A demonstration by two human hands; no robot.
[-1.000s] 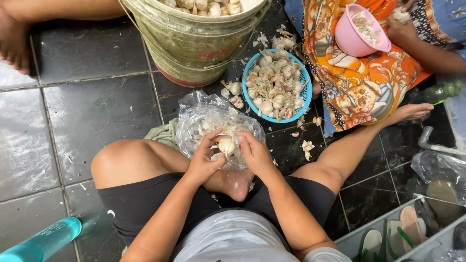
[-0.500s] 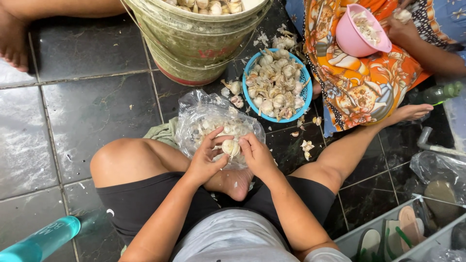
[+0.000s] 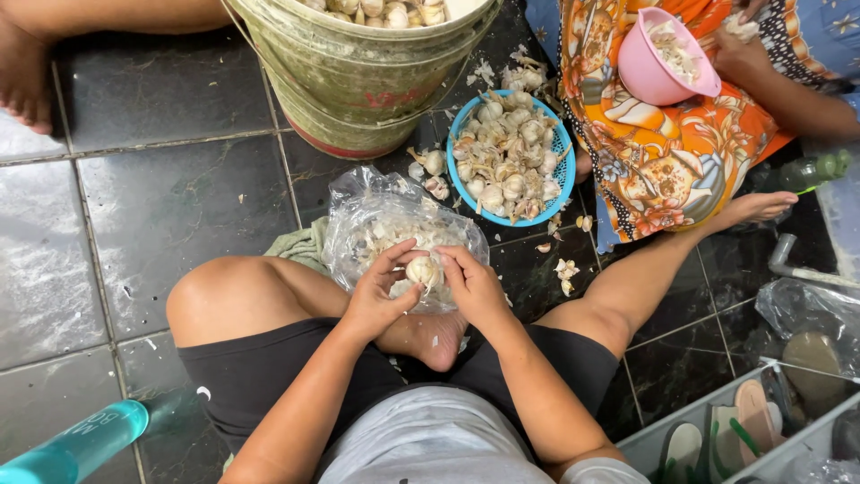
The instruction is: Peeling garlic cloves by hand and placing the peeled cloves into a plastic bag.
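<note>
I sit cross-legged on dark floor tiles. My left hand (image 3: 381, 296) and my right hand (image 3: 475, 287) both grip one garlic bulb (image 3: 421, 269), fingers digging at its skin. The bulb is held just above a clear plastic bag (image 3: 358, 215) holding garlic skins and pieces, which rests on the floor in front of my legs. A blue basket (image 3: 563, 143) full of garlic bulbs stands just beyond the bag, to the right.
A large worn bucket (image 3: 358, 81) holding garlic stands at the top centre. Another person in a patterned orange cloth (image 3: 663, 161) sits at the top right with a pink bowl (image 3: 654, 72). Loose garlic skins (image 3: 564, 269) lie on the tiles. A teal bottle (image 3: 72, 448) lies lower left; sandals sit lower right.
My fingers have shifted slightly on the garlic bulb; both hands stay in the same place over the bag.
</note>
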